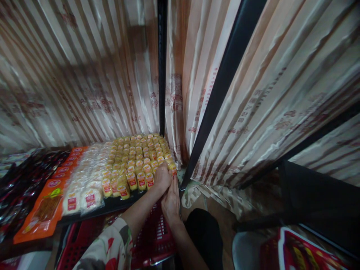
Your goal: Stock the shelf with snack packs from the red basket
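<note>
Both hands meet at the front right corner of a low dark shelf (118, 204). My left hand (162, 177) is curled, its fingers pressed onto small yellow packets (135, 157) that lie in rows there. Beside and just below it, my right hand (170, 200) reaches up with fingers closed on a yellow packet (173, 169) at the row's right end. Left of the yellow rows lie white round packets (84, 187) with red labels, then orange packets (47, 204), then dark packets (19, 183).
A red plastic basket (157, 236) sits under my arms. Striped beige curtains (253, 93) hang behind and to the right of black shelf posts (162, 67). A red and yellow package (303, 255) lies at the bottom right on the floor.
</note>
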A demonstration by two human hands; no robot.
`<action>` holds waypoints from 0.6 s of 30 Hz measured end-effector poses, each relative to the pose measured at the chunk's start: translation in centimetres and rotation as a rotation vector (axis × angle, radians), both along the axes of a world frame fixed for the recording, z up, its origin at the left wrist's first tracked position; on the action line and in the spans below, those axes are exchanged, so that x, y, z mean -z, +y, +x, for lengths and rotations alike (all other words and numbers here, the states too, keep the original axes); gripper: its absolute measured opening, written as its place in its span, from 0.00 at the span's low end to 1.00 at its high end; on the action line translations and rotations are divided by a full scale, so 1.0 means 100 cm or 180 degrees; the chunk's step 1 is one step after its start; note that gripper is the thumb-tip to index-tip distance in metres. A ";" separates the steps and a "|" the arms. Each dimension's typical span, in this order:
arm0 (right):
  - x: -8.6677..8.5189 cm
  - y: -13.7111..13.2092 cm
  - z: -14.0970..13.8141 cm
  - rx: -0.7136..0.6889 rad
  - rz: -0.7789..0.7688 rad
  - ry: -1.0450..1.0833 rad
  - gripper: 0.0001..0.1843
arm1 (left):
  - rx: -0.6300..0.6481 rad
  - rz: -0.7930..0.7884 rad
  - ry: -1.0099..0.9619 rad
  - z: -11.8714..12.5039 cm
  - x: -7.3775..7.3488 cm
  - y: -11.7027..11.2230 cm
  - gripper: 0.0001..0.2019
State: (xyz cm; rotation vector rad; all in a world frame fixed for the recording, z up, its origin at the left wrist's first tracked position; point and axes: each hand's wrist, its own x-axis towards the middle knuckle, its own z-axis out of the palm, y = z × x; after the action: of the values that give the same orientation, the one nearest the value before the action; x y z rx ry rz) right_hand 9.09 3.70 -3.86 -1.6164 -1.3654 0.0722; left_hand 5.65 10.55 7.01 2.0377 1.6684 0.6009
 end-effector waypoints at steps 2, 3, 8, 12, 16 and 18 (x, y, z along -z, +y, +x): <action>-0.001 0.000 0.001 -0.0031 0.0008 0.0009 0.35 | -0.0029 -0.0003 0.0012 0.000 0.003 0.002 0.07; 0.000 -0.001 0.002 -0.0034 0.0015 0.0012 0.35 | -0.0024 -0.0001 0.0007 0.000 0.004 0.002 0.08; 0.005 0.000 0.001 0.0002 -0.0004 -0.0040 0.34 | 0.0002 -0.0003 -0.0049 0.000 0.008 0.005 0.11; 0.007 0.001 0.001 0.0009 0.0024 -0.0041 0.34 | -0.0060 -0.0086 -0.0078 0.000 0.007 0.002 0.13; 0.007 0.001 0.002 0.0014 0.0052 -0.0031 0.34 | -0.0081 -0.0127 -0.0106 -0.001 0.005 -0.003 0.16; 0.005 -0.001 0.002 -0.0021 0.0045 -0.0055 0.33 | -0.0074 -0.0097 -0.0183 -0.001 0.005 -0.006 0.19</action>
State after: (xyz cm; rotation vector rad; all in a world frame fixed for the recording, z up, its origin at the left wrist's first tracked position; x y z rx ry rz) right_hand 9.33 3.59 -4.39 -1.6042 -1.3817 0.0524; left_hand 5.51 9.98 6.49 1.9639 1.6602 0.6321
